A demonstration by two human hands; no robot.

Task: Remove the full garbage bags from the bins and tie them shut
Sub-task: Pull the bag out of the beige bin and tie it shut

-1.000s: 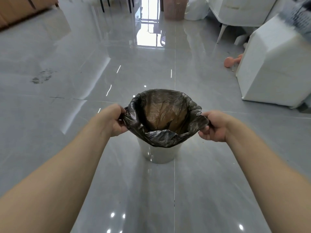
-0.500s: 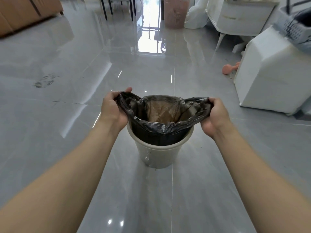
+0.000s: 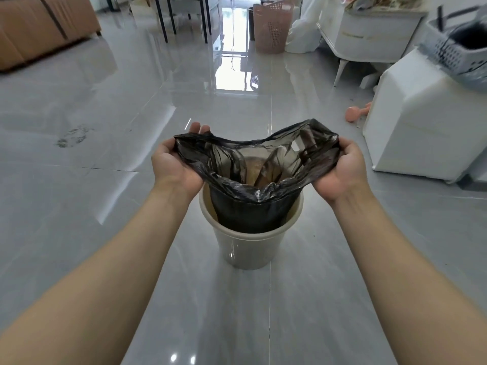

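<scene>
A dark, half-see-through garbage bag (image 3: 250, 206) hangs in a small beige round bin (image 3: 247, 248) on the grey tiled floor. Its mouth is stretched wide above the bin's rim, and brownish contents show inside. My left hand (image 3: 174, 167) grips the bag's left edge, palm turned up. At the bag's right edge, my right hand (image 3: 342, 172) holds on in the same way. The bag's lower part is still inside the bin.
A white cabinet (image 3: 427, 122) stands at the right with a grey basket (image 3: 458, 56) on top. A pink dumbbell (image 3: 355, 114) lies beside it. A pink laundry basket (image 3: 271, 27) and chair legs (image 3: 184, 19) are far back; brown furniture (image 3: 39, 30) is at far left.
Both hands have lifted the bag's rim off the bin and pulled it up and apart. The bag has risen partly out of the bin, and the view has tilted up.
</scene>
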